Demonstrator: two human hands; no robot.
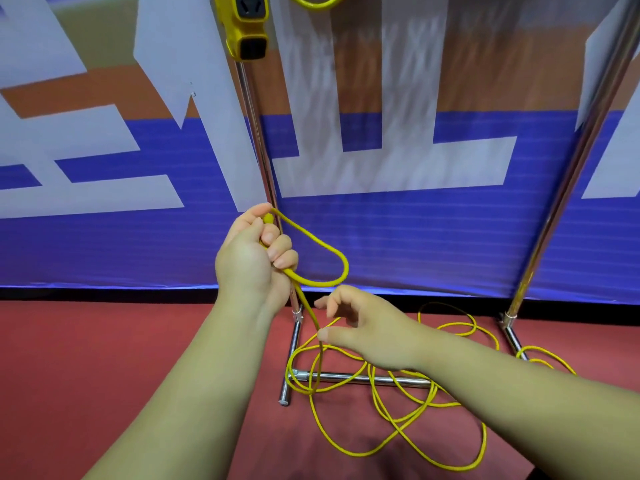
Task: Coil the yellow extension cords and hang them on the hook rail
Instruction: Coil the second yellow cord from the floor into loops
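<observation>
My left hand (254, 254) is closed on a yellow extension cord (341, 265), holding one small loop that bulges to the right of the fist. From the fist the cord drops to the floor, where the rest lies in loose tangled loops (398, 410). My right hand (360, 327) is just below the loop, fingers apart, thumb and forefinger near the hanging strand but not closed on it. A yellow power strip (246, 26) hangs at the top of the rack's left pole. Another yellow cord loop (313, 3) shows at the top edge.
A chrome rack stands ahead with a left pole (258, 133), a right pole (568, 188) and a floor crossbar (346, 377) that the cord lies over. Behind it is a blue, white and orange banner (415, 230). The floor is red (104, 358).
</observation>
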